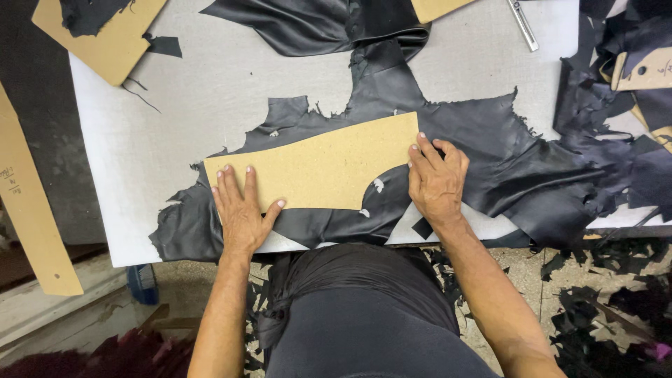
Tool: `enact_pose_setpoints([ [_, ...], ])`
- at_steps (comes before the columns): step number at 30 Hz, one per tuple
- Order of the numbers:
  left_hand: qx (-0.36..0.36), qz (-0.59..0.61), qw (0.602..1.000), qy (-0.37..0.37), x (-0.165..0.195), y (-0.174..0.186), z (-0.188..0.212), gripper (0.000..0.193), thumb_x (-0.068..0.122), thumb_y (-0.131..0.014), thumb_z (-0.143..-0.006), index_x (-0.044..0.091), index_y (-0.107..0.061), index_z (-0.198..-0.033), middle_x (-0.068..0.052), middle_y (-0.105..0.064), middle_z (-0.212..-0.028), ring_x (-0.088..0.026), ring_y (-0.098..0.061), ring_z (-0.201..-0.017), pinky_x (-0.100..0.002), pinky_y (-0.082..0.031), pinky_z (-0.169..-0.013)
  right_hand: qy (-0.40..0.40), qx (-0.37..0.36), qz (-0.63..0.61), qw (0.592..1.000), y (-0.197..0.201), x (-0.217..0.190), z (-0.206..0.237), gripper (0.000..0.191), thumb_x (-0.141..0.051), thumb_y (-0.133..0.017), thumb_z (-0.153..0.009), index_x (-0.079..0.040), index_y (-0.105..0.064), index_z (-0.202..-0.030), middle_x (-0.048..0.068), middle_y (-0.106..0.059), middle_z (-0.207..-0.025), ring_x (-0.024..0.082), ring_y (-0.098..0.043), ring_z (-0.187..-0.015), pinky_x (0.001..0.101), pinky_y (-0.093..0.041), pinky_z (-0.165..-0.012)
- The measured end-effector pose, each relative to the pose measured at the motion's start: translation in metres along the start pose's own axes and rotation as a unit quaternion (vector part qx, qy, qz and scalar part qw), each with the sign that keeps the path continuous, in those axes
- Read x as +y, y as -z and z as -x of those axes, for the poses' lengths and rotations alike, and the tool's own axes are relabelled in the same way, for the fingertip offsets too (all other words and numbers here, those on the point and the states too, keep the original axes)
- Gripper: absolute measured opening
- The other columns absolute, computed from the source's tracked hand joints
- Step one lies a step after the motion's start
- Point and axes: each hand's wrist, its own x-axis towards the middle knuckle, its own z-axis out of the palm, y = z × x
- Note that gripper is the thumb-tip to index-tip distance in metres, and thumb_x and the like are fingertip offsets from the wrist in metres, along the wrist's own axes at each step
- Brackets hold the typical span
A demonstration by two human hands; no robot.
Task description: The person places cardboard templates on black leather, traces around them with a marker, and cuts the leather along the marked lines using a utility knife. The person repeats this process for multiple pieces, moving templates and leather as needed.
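A tan, curved cardboard pattern piece (322, 168) lies flat on a ragged sheet of glossy black leather (483, 161), which is spread across the pale grey tabletop (210, 84), near the front edge. The left hand (241, 210) lies palm down on the pattern's left end, its fingers (234, 183) stretched out flat and spread, pinning the card rather than gripping it. The right hand (437, 180) sits at the pattern's right edge, its fingers bent, fingertips pressing at the card's edge where it meets the leather; whether it holds anything small I cannot tell. More black leather (315, 24) is bunched at the tabletop's far side. Another tan cardboard pattern (105, 42) lies at the far left corner, and black leather offcuts (630, 119) pile up on the right and litter the floor (532, 269).
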Motion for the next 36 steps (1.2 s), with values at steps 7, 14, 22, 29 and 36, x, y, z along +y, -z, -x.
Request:
enact_pose_setpoints([
  [7, -0.002, 0.012, 1.0, 0.0, -0.003, -0.001, 0.003, 0.1, 0.069, -0.059, -0.088, 0.005, -0.031, -0.16, -0.033, -0.011, -0.166, -0.046, -0.003, -0.156, -0.058, -0.002, -0.125, -0.006, -0.007, -0.022, 1.0, 0.002, -0.002, 0.001, 0.029, -0.006, -0.076, -0.087, 0.0, -0.075, -0.115, 0.013, -0.071, -0.132, 0.032, -0.058, -0.12, 0.0474, -0.041, -0.104],
  [14, -0.036, -0.021, 0.999, 0.019, 0.003, 0.002, -0.003, 0.101, 0.068, -0.059, -0.09, 0.004, -0.026, -0.161, -0.034, -0.005, -0.165, -0.045, 0.0, -0.155, -0.058, 0.001, -0.122, 0.0, -0.025, 0.005, 1.0, -0.005, 0.005, 0.005, 0.031, -0.009, -0.073, -0.087, -0.001, -0.075, -0.117, 0.012, -0.067, -0.138, 0.032, -0.057, -0.12, 0.0474, -0.04, -0.102],
  [22, -0.012, 0.036, 0.996, 0.087, 0.019, 0.013, -0.004, 0.096, 0.049, -0.067, -0.086, 0.0, -0.027, -0.159, -0.037, -0.007, -0.164, -0.048, -0.001, -0.155, -0.054, -0.003, -0.125, 0.016, -0.037, -0.007, 0.999, -0.024, 0.016, 0.024, 0.019, -0.009, -0.071, -0.096, -0.005, -0.073, -0.115, 0.01, -0.065, -0.144, 0.029, -0.051, -0.123, 0.0437, -0.036, -0.111],
  [29, 0.072, 0.091, 0.991, 0.07, 0.02, 0.013, 0.0, 0.095, 0.05, -0.069, -0.085, 0.0, -0.033, -0.157, -0.037, -0.012, -0.164, -0.049, -0.006, -0.156, -0.055, -0.007, -0.127, 0.035, -0.045, 0.016, 0.998, -0.036, 0.034, 0.037, 0.026, -0.004, -0.064, -0.092, -0.003, -0.07, -0.118, 0.011, -0.062, -0.147, 0.027, -0.048, -0.124, 0.0416, -0.034, -0.117],
  [36, 0.104, 0.094, 0.988, 0.061, 0.018, 0.02, -0.01, 0.092, 0.053, -0.069, -0.085, 0.002, -0.038, -0.155, -0.034, -0.016, -0.164, -0.046, -0.011, -0.156, -0.055, -0.009, -0.127, 0.045, -0.045, 0.015, 0.998, -0.035, 0.033, 0.032, 0.024, -0.005, -0.064, -0.091, -0.002, -0.069, -0.115, 0.012, -0.062, -0.146, 0.03, -0.048, -0.124, 0.0447, -0.034, -0.116],
])
